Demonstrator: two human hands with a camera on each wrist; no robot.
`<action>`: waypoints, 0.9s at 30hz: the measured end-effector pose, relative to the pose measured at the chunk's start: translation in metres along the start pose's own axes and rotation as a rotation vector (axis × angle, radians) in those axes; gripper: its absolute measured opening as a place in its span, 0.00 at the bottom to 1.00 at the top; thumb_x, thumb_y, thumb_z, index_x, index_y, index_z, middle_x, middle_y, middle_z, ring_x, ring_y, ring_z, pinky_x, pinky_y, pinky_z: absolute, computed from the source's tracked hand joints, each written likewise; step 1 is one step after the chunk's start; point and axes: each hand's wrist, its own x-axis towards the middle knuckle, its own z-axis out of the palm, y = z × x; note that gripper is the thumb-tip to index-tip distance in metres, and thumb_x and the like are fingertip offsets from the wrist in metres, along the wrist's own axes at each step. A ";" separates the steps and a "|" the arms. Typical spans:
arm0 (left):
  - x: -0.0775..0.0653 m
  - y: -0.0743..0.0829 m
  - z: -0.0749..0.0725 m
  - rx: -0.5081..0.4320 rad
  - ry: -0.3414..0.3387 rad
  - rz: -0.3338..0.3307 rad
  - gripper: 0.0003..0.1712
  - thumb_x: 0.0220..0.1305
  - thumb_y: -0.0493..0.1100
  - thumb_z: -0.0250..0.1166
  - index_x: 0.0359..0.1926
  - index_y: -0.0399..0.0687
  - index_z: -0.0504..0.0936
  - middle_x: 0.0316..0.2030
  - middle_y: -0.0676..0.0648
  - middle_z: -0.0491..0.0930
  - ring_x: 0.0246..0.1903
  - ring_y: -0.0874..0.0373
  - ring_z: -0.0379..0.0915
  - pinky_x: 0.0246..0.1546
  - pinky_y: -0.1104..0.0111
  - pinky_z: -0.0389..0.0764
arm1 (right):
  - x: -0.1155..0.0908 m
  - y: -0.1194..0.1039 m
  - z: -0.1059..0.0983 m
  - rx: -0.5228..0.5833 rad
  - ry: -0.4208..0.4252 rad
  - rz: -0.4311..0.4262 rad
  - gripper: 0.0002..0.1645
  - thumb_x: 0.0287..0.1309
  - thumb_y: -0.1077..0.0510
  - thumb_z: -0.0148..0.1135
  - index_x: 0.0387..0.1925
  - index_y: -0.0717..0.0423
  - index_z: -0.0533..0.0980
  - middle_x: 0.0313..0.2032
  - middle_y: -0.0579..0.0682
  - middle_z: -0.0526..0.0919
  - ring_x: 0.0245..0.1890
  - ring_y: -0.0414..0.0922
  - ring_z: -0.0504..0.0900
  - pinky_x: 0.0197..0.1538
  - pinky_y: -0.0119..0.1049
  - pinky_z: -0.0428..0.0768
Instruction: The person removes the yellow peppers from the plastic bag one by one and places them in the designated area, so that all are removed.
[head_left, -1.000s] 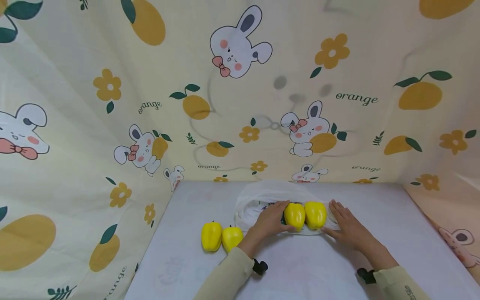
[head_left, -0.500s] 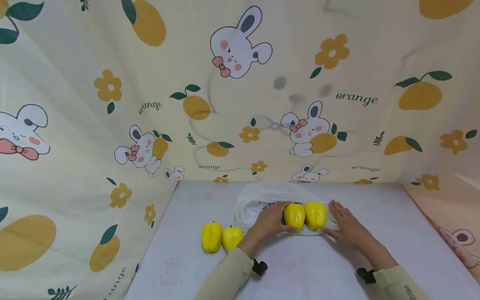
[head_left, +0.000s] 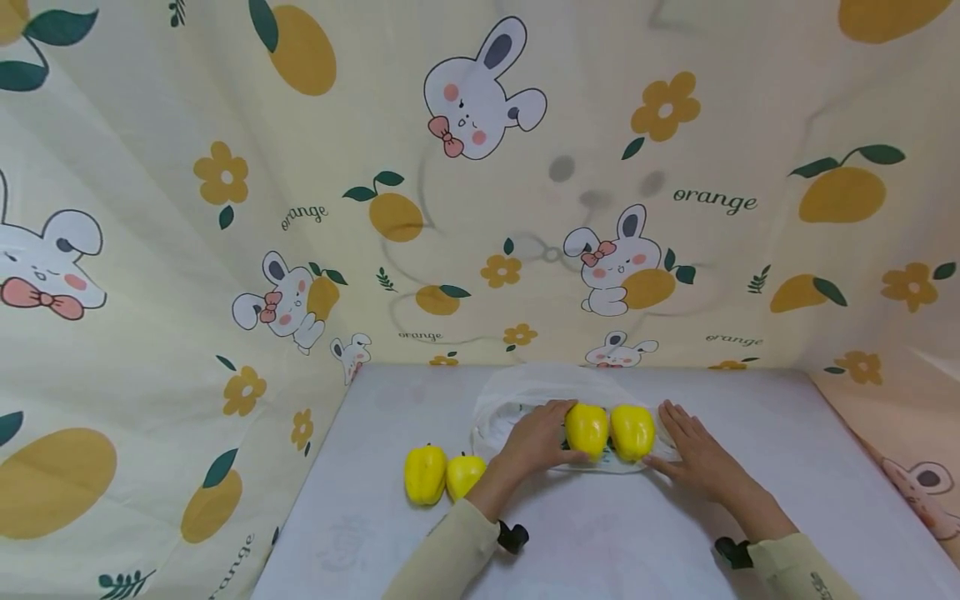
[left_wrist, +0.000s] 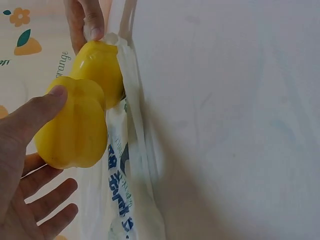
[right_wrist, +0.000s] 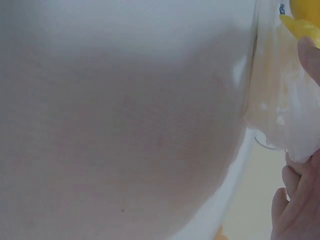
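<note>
My left hand (head_left: 536, 437) grips a yellow bell pepper (head_left: 586, 431). In the left wrist view its thumb presses the near side, with fingers spread below. Close on the right stands a second yellow bell pepper (head_left: 632, 432), a narrow gap between them. Both are at the mouth of a white plastic bag (left_wrist: 145, 200) with blue lettering, its edge running along their front. On the bag's right side is my right hand (head_left: 697, 454), fingers straight and thumb spread, the thumb tip by the second pepper. Wrinkled bag plastic (right_wrist: 305, 120) shows between that thumb and the fingers.
Two more yellow bell peppers, one at the left (head_left: 425, 474) and one beside it (head_left: 465, 476), stand on the white table (head_left: 360, 533). My left forearm partly covers the nearer one. A printed curtain (head_left: 480, 200) encloses the table's back and sides.
My left hand and its pepper have shifted slightly left, which opens a gap to the second pepper. My right hand stays in place.
</note>
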 end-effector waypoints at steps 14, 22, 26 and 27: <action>-0.019 -0.017 -0.018 -0.110 0.052 -0.026 0.55 0.61 0.70 0.76 0.82 0.59 0.64 0.77 0.56 0.70 0.72 0.57 0.70 0.72 0.59 0.76 | 0.001 -0.001 0.000 0.002 0.012 -0.013 0.72 0.63 0.28 0.69 0.85 0.67 0.45 0.84 0.69 0.43 0.83 0.70 0.43 0.82 0.68 0.41; -0.033 -0.025 -0.029 -0.141 0.075 -0.044 0.55 0.61 0.68 0.77 0.83 0.60 0.64 0.78 0.56 0.68 0.74 0.55 0.69 0.74 0.56 0.74 | 0.001 0.000 0.001 -0.004 0.019 -0.012 0.71 0.63 0.28 0.69 0.84 0.68 0.46 0.83 0.70 0.45 0.82 0.71 0.44 0.81 0.69 0.44; -0.041 -0.025 -0.037 -0.151 0.085 -0.057 0.54 0.61 0.67 0.77 0.83 0.60 0.64 0.78 0.55 0.68 0.73 0.54 0.69 0.75 0.55 0.72 | 0.001 0.002 0.002 0.003 0.018 -0.010 0.72 0.63 0.26 0.69 0.84 0.67 0.45 0.83 0.70 0.44 0.82 0.71 0.44 0.81 0.69 0.43; -0.043 -0.026 -0.039 -0.151 0.089 -0.059 0.54 0.61 0.66 0.77 0.83 0.61 0.64 0.78 0.55 0.69 0.73 0.54 0.69 0.75 0.55 0.72 | 0.000 0.002 0.002 0.005 0.017 -0.010 0.73 0.62 0.26 0.68 0.85 0.67 0.45 0.84 0.70 0.44 0.82 0.71 0.44 0.81 0.69 0.42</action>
